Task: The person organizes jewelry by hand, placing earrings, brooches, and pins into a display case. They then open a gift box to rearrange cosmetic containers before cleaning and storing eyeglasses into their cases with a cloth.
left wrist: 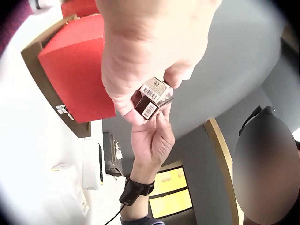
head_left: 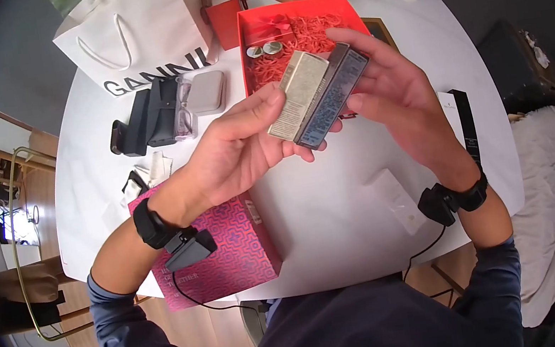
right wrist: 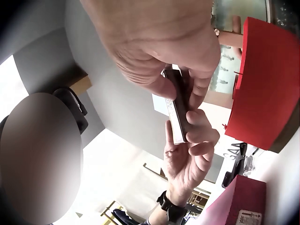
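Note:
Two narrow boxes lie side by side in the hands in the head view: a beige printed box [head_left: 299,91] and a dark one with a blue-grey printed side [head_left: 332,97]. The left hand [head_left: 240,136] grips the beige box, thumb on its face, fingers beneath. The right hand [head_left: 391,95] holds the dark box by its right side between thumb and fingers. Barcodes show on the ends of the beige box [left wrist: 153,90] and the dark box [left wrist: 146,108] in the left wrist view. In the right wrist view the dark box [right wrist: 178,101] spans both hands.
A red box [head_left: 247,63] with shredded paper stands behind the hands. A white bag [head_left: 134,33], dark cases [head_left: 161,112], glasses [head_left: 184,112] and a grey case [head_left: 208,92] are at the back left. A pink patterned box [head_left: 218,254] is front left, a white box [head_left: 394,200] front right.

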Motion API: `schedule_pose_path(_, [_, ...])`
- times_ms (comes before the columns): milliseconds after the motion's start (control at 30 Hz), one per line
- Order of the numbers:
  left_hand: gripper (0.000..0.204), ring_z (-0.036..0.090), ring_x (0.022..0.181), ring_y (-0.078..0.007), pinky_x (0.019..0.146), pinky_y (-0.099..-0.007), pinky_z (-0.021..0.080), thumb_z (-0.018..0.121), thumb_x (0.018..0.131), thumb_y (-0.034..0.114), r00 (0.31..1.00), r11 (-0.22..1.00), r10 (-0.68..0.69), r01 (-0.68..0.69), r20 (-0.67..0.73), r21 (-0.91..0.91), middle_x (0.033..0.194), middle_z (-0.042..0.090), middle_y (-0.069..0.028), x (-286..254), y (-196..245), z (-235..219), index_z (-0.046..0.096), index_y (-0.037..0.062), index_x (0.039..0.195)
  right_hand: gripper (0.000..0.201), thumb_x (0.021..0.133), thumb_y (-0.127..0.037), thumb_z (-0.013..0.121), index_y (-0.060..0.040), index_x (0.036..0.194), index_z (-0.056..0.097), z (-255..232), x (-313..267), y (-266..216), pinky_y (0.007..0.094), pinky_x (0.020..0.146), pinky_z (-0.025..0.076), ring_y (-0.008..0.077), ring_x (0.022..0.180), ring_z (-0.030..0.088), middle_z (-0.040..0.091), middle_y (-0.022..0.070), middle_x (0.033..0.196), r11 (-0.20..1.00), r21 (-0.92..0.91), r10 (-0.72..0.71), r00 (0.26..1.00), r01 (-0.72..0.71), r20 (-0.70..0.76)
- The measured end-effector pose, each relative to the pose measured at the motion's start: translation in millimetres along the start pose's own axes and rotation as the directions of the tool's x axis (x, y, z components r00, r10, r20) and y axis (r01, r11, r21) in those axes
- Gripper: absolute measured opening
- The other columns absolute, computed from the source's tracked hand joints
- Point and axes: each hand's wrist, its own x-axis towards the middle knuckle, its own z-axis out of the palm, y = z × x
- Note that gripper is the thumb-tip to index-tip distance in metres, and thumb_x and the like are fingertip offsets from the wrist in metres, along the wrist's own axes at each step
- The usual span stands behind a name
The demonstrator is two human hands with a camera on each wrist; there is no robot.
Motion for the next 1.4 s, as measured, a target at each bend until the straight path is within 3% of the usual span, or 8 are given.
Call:
schedule_pose_path(333, [0.046, 0.067, 0.115, -0.0197, 0.097, -0.0372, 0.057, 0.062, 0.105, 0.032, 0.997, 0.995, 0.056, -0.051, -0.062, 0.083, 0.128, 0.065, -0.0124, -17, 1, 9, 0.049, 0.0004, 0.135, 0.062, 0.097, 0.001, 0.059, -0.0027, 0.155, 0.039, 9, 7, 2, 0.0329, 0.100, 0.053, 0.0170, 0.122, 0.061, 0.060, 0.0117, 0.136, 0.993, 0.110, 0.034, 0.999, -0.034, 0.001])
schedule_pose_path(433, [0.063, 0.067, 0.118, -0.0218, 0.102, -0.0350, 0.057, 0.067, 0.102, 0.033, 0.988, 0.922, 0.120, -0.073, -0.100, 0.381, 0.134, 0.062, -0.0176, -19, -4, 8, 0.040, -0.0029, 0.146, 0.066, 0.095, 0.000, 0.060, -0.0034, 0.157, 0.035, 9, 7, 10, 0.0343, 0.104, 0.050, 0.0192, 0.125, 0.060, 0.059, 0.0142, 0.139, 0.983, 0.182, 0.030, 0.999, -0.032, 0.012])
schedule_pose_path(467, [0.058, 0.068, 0.114, -0.0161, 0.101, -0.0338, 0.057, 0.070, 0.100, 0.028, 0.982, 0.916, 0.118, -0.051, -0.147, 0.398, 0.128, 0.065, -0.0110, -19, -5, 11, 0.043, -0.0020, 0.142, 0.070, 0.094, -0.002, 0.061, -0.0035, 0.158, 0.032, 9, 6, 12, 0.0358, 0.107, 0.048, 0.0213, 0.128, 0.059, 0.058, 0.0168, 0.141, 0.980, 0.194, 0.033, 0.999, -0.036, 0.017])
schedule_pose_path(900, [0.038, 0.064, 0.106, -0.0193, 0.095, -0.0349, 0.050, 0.059, 0.105, 0.020, 0.942, 0.904, 0.282, -0.198, -0.180, 0.379, 0.127, 0.067, -0.0143, -27, -15, 13, 0.048, 0.0051, 0.139, 0.069, 0.095, -0.002, 0.055, -0.0055, 0.158, 0.030, 11, -2, 6, 0.0387, 0.105, 0.047, 0.0260, 0.124, 0.060, 0.058, 0.0167, 0.137, 0.917, 0.383, 0.159, 0.981, -0.106, -0.109])
schedule_pose_path(1000, [0.034, 0.064, 0.103, -0.0186, 0.093, -0.0338, 0.048, 0.061, 0.101, 0.015, 0.873, 0.866, 0.394, -0.247, -0.288, 0.434, 0.127, 0.067, -0.0149, -26, -5, 13, 0.051, 0.0042, 0.132, 0.068, 0.093, -0.002, 0.056, -0.0049, 0.157, 0.033, 6, -5, 11, 0.0391, 0.103, 0.049, 0.0278, 0.119, 0.060, 0.057, 0.0170, 0.135, 0.880, 0.472, 0.120, 0.987, -0.057, -0.105])
schedule_pose_path(1100, [0.032, 0.063, 0.105, -0.0169, 0.093, -0.0331, 0.048, 0.059, 0.100, 0.015, 0.824, 0.834, 0.427, -0.201, -0.372, 0.513, 0.123, 0.067, -0.0124, -19, 13, -8, 0.054, 0.0029, 0.129, 0.064, 0.094, -0.006, 0.054, -0.0034, 0.155, 0.036, -6, -8, 20, 0.0376, 0.098, 0.050, 0.0275, 0.109, 0.061, 0.057, 0.0169, 0.130, 0.680, 0.731, 0.078, 0.997, -0.059, 0.008])
schedule_pose_path(1300, [0.032, 0.055, 0.087, -0.0113, 0.082, -0.0280, 0.043, 0.053, 0.105, 0.019, 0.830, 0.862, 0.386, -0.168, -0.402, 0.479, 0.104, 0.059, -0.0040, 6, 60, -61, 0.050, 0.0015, 0.132, 0.043, 0.100, -0.019, 0.052, -0.0005, 0.138, 0.053, -13, -13, 25, 0.0340, 0.076, 0.050, 0.0208, 0.090, 0.055, 0.057, 0.0144, 0.120, 0.531, 0.843, 0.175, 0.984, -0.082, -0.015])
schedule_pose_path(1400, [0.033, 0.053, 0.086, -0.0103, 0.081, -0.0271, 0.044, 0.058, 0.104, 0.020, 0.830, 0.841, 0.362, -0.094, -0.425, 0.533, 0.101, 0.058, -0.0036, 19, 71, -70, 0.050, 0.0007, 0.129, 0.035, 0.100, -0.022, 0.055, -0.0005, 0.127, 0.058, -29, -13, 25, 0.0333, 0.067, 0.048, 0.0189, 0.083, 0.054, 0.057, 0.0131, 0.113, 0.340, 0.909, 0.068, 0.971, -0.239, 0.230])
